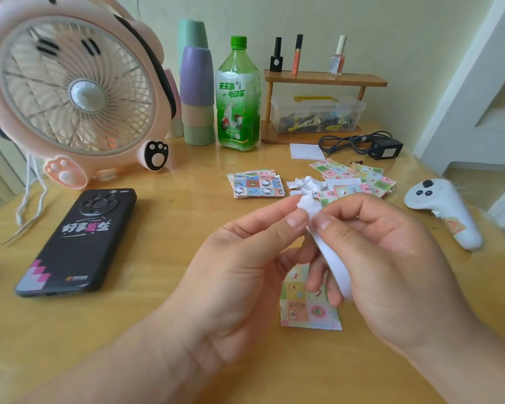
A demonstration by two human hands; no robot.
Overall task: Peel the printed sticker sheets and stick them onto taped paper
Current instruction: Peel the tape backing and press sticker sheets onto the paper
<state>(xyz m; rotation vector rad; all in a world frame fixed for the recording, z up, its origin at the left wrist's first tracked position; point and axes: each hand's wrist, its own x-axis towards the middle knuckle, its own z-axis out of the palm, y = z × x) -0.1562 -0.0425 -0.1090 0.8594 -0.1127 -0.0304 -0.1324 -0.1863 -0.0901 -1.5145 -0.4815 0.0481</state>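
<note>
Left hand [245, 258]: thumb and forefinger pinch the white strip [330, 258] at its top
Right hand [391, 258]: pinches the same strip, touching the left
Sheet [306, 310]: on the table [158, 287], under both hands
Stack [255, 183]: beyond the left hand

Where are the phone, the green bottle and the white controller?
phone [79, 240], head view, middle of its black back.
green bottle [238, 112], head view, on its label.
white controller [440, 205], head view, on its white body.
</note>
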